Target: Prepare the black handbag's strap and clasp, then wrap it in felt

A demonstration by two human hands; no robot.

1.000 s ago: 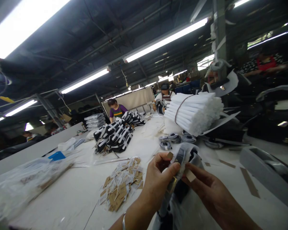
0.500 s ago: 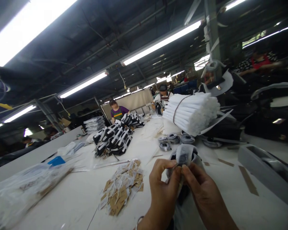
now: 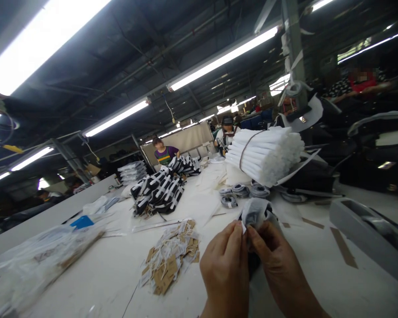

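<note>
A dark item wrapped in thin translucent white material [image 3: 254, 210] sits at the table's near middle. My left hand [image 3: 227, 265] pinches a small white piece at its near left edge, fingertips pressed together. Close beside it, my right hand [image 3: 281, 263] has thumb and fingers closed on the white wrapping. Both hands partly cover the item's lower part. To their left lies a pile of brown and white tags [image 3: 167, 260]. Several grey strap rolls [image 3: 240, 191] lie just beyond the item.
A tied white bundle [image 3: 265, 154] stands behind the rolls. A grey tape dispenser [image 3: 371, 238] is at the right. Black-and-white straps [image 3: 161, 190] are piled mid-table; plastic bags [image 3: 43, 256] lie left. Two people are across the table, another far right.
My left hand has turned, its fingers drawn closer together, and a small white piece now shows at its fingertips. My right hand has stayed near the same spot on the wrapping.
</note>
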